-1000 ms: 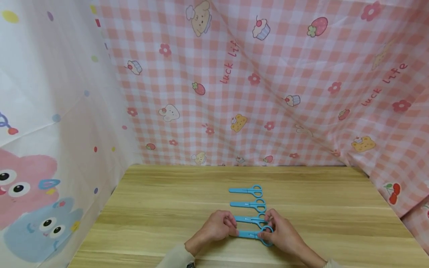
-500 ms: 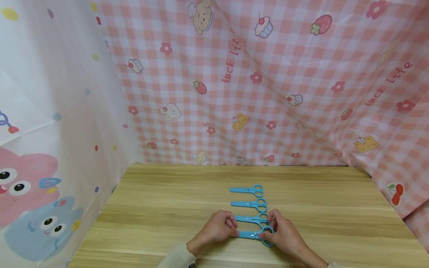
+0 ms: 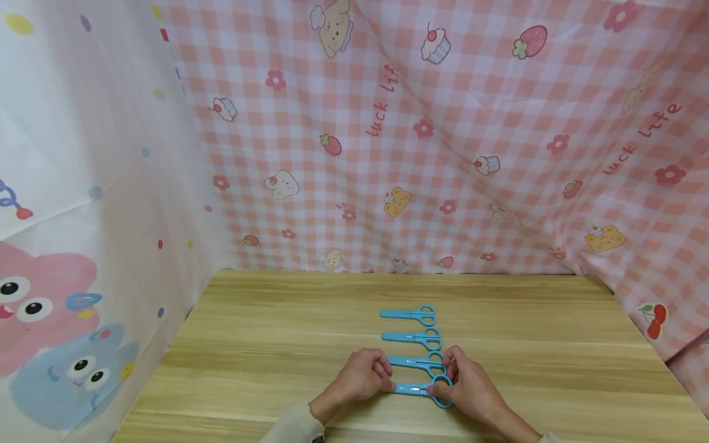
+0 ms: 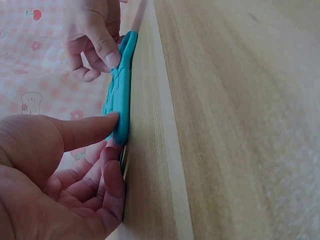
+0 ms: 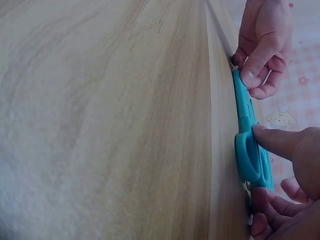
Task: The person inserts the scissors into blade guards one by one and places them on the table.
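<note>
Several pairs of light-blue scissors with covered blades lie one behind another, tips left and handles right. My left hand [image 3: 362,374] has its thumb on the blade tip of the nearest scissors [image 3: 410,389], its other fingers curled beside the tip of the second scissors [image 3: 407,362]. At the handle end, my right hand [image 3: 471,383] puts its thumb where blades and loops of the nearest scissors meet; its fingers curl by the second pair's loops. In the left wrist view, the left thumb [image 4: 92,131] presses the scissors' tip [image 4: 121,117]. Some fingertip contacts are hidden.
Two more scissors, the third pair [image 3: 411,338] and the farthest pair [image 3: 407,314], lie farther back on the wooden table [image 3: 266,344]. Behind the table hangs a pink checked cloth [image 3: 354,178]; a white printed cloth [image 3: 122,203] hangs at the left.
Both hands stay at the nearest scissors, and the row keeps its layout. The nearest scissors' blade cover seems to have turned very slightly; the head view has shifted a little.
</note>
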Demonstrator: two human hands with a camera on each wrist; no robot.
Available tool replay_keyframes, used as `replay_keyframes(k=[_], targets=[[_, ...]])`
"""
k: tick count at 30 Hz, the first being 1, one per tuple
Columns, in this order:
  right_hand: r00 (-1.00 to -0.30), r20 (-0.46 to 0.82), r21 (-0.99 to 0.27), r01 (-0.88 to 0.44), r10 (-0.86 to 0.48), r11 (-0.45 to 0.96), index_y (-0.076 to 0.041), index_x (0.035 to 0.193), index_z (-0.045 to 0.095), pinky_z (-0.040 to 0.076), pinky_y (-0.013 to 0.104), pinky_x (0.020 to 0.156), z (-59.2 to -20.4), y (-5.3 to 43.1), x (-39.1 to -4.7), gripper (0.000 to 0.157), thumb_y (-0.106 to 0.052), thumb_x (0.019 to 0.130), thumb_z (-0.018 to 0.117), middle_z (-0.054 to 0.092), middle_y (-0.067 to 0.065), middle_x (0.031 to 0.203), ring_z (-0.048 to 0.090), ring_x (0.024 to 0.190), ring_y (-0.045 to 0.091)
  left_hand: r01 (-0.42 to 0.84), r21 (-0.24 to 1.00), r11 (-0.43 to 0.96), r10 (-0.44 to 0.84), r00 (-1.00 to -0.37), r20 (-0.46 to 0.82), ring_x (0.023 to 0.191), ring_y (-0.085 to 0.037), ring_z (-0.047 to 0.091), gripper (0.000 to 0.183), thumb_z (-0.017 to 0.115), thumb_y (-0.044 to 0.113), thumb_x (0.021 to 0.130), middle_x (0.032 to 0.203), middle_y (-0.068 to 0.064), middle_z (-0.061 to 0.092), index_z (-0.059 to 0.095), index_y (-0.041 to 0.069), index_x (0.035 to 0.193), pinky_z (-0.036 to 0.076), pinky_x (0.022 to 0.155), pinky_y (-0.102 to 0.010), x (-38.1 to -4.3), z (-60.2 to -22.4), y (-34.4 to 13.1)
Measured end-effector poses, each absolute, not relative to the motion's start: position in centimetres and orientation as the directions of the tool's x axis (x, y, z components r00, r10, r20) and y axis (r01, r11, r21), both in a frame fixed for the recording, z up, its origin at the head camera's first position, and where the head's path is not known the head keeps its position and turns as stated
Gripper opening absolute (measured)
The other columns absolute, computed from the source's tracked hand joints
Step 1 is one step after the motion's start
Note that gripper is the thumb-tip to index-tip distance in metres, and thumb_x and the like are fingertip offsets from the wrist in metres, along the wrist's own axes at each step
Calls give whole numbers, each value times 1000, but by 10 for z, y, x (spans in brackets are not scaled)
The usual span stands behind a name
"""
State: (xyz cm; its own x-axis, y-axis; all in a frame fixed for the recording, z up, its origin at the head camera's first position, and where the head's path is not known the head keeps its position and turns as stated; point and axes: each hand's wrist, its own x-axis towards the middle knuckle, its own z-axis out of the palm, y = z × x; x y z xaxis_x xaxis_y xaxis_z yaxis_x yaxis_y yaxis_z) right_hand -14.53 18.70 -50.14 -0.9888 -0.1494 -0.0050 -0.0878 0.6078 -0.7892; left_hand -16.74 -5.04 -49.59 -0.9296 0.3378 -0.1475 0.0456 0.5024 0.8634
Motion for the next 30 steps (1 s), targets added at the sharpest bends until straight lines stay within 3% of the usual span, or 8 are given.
replay_keyframes(k=[21,30], targets=[[-980,7,-790,-127,-198,600,-9,98,50,37,21,56,-504,189,-150,51,-19,69,91,52,0,77,45,63,7,31,861,508,331,-929,-162,62,-12,55,22,84,0,73,67,1,63,64,6,81,41,58,-23,-169,-495,-51],[-980,-3,-809,-114,-199,576,-8,98,53,40,21,55,-499,196,-153,37,-20,80,83,53,1,79,47,64,8,124,859,496,385,-919,-89,69,-7,57,3,72,14,90,76,5,65,70,12,88,46,64,-23,-172,-496,-63]])
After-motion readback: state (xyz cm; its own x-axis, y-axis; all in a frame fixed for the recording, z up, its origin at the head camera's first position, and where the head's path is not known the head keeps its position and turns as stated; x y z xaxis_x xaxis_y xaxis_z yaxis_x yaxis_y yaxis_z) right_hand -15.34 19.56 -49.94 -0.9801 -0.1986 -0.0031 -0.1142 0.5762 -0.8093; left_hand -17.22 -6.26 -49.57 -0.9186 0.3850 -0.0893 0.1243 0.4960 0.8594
